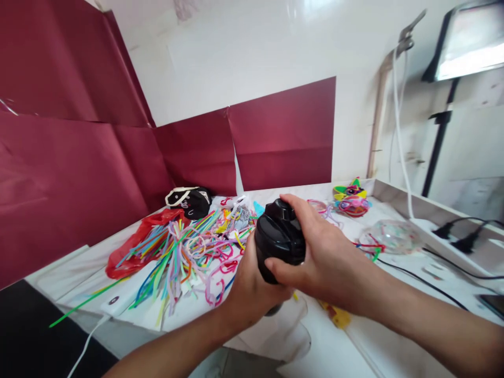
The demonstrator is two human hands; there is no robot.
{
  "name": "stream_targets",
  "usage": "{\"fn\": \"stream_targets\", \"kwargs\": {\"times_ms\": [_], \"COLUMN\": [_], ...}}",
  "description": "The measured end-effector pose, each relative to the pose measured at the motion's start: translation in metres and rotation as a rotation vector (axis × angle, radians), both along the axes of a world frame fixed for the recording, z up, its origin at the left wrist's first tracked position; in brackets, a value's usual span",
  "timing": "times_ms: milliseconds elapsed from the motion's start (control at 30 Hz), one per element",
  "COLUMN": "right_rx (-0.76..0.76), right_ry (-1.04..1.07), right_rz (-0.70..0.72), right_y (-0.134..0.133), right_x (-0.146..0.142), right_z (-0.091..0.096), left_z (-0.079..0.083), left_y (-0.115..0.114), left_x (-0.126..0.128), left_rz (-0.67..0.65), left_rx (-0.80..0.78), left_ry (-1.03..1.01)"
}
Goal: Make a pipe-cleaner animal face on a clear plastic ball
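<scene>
Both my hands are wrapped around a black bottle (275, 239) with a glossy lid, held up over the table's front part. My left hand (250, 286) grips its body from the left and below. On the lid's right side lies my right hand (325, 252), its thumb across the front and its fingers over the top and far side. Much of the bottle's body is hidden by the hands. Behind and left of it spreads a heap of colourful pipe cleaners (177, 257), partly in a red plastic bag (147, 236).
A black pouch (192, 202) stands at the back. Further right are a colourful toy-like craft (352, 198), a clear plastic bag (391, 236) and a power strip with black plugs (460, 239). Cables cross the right side. A lamp (468, 44) on a stand rises there.
</scene>
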State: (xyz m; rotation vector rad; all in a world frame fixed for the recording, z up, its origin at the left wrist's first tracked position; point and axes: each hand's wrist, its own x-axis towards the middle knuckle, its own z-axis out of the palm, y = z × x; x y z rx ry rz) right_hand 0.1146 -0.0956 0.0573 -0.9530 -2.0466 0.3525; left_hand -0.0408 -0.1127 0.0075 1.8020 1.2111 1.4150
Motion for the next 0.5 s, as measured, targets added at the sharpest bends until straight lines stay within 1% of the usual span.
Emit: {"fn": "stream_targets", "kwargs": {"times_ms": [67,100,200,300,400,500], "right_rx": [-0.031,-0.054,-0.172,-0.300,-0.357,-0.405], "right_ry": [0.023,0.027,0.014,0.009,0.012,0.034], "right_rz": [0.081,0.124,0.266,0.466,0.679,0.827], "right_y": [0.003,0.005,0.013,0.023,0.031,0.034], "right_x": [0.006,0.010,0.021,0.031,0.038,0.039], "right_z": [0.003,0.005,0.013,0.018,0.019,0.018], "left_z": [0.000,0.001,0.003,0.006,0.008,0.009], "left_y": [0.000,-0.001,0.000,0.001,0.004,0.009], "left_x": [0.000,-0.001,-0.006,-0.013,-0.019,-0.020], "left_rz": [-0.038,-0.079,-0.250,-0.439,-0.636,-0.768], "left_rx": [-0.009,-0.030,-0.135,-0.231,-0.315,-0.345], "left_ry": [-0.010,-0.021,-0.058,-0.029,0.044,0.095]}}
